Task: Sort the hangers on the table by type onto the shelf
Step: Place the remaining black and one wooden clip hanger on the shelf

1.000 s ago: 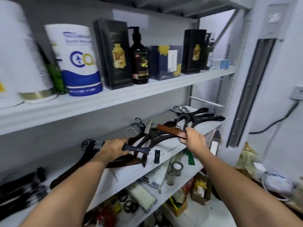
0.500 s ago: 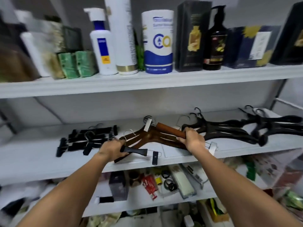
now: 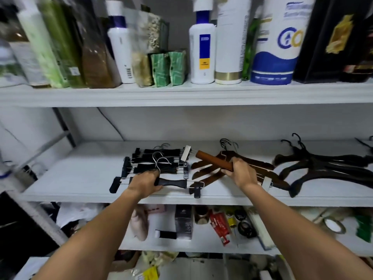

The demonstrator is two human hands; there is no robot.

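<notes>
Head view: the left hand curls its fingers round a black clip hanger at the front of the middle shelf, just before the stack of matching black clip hangers. It is best slid back square onto that stack, hooks aligned. The right hand clamps a wooden-bar clip hanger above the brown wooden hangers, and this one probably needs its own spot. Black plastic hangers lie further right, and bottles crowd the upper shelf.

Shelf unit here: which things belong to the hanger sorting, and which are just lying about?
Job: left hand, gripping black clip hanger; right hand, gripping wooden clip hanger; black clip pile; brown hanger pile; black coat hangers; middle shelf.
Lying about: white bottle, green packets, red tube, black rings.
</notes>
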